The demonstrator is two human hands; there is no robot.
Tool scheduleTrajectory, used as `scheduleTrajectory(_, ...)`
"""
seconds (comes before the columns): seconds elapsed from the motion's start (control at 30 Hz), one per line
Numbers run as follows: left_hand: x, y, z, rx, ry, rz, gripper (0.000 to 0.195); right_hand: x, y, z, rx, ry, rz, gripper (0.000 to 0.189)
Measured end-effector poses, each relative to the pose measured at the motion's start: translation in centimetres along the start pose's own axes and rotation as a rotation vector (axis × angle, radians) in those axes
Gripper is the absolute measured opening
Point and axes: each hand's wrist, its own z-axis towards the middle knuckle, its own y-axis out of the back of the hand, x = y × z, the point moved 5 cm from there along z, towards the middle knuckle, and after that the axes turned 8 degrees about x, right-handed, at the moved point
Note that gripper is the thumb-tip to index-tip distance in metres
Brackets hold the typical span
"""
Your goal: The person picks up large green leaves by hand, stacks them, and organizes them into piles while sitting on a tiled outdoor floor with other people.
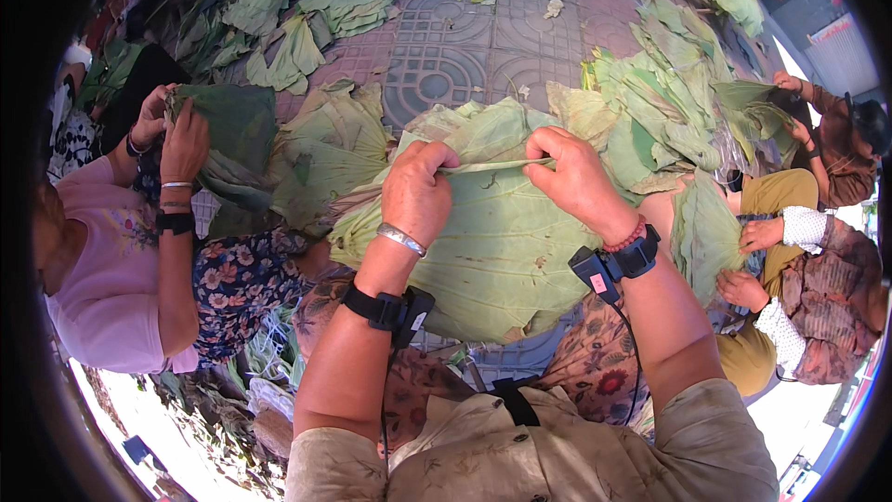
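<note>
A wide, pale green lotus leaf [509, 244] with fanning veins hangs over my lap, its gathered end to the left. My left hand [420, 185] pinches the leaf's upper edge between thumb and fingers. Farther right along that same edge, my right hand [575, 174] grips it too, so the rim stretches in a narrow fold between both hands. Small brown spots and a browned patch mark the leaf's lower part. Behind it, more large leaves [481, 122] lie on the ground, partly hidden by the one I hold.
Leaf piles lie at left [331, 146] and right [662, 90] on patterned paving [446, 49]. At left, a person's hands [174, 132] hold a dark green leaf. On the right, a seated person's hands [752, 265] hold another leaf, with one more person [836, 125] beyond.
</note>
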Motion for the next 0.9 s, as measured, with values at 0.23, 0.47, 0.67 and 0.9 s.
scheduleTrajectory(0.23, -0.4, -0.5, 0.2, 0.115, 0.057, -0.168, 0.012, 0.0, -0.8, 0.7, -0.130, 0.035, 0.057, 0.013)
scheduleTrajectory(0.47, -0.7, -0.4, 0.4, 0.027, -0.012, -0.039, 0.007, -0.2, 0.2, 0.9, -0.186, -0.035, -0.053, 0.012)
scheduleTrajectory(0.67, 0.5, 0.4, 0.2, -0.133, 0.081, -0.038, 0.008, -1.2, -0.4, 1.5, -0.283, -0.062, -0.058, 0.012)
scheduleTrajectory(0.9, 0.7, 0.2, -0.1, -0.048, 0.134, 0.105, 0.012, -2.6, -1.9, 2.9, -0.505, -0.041, -0.510, 0.020)
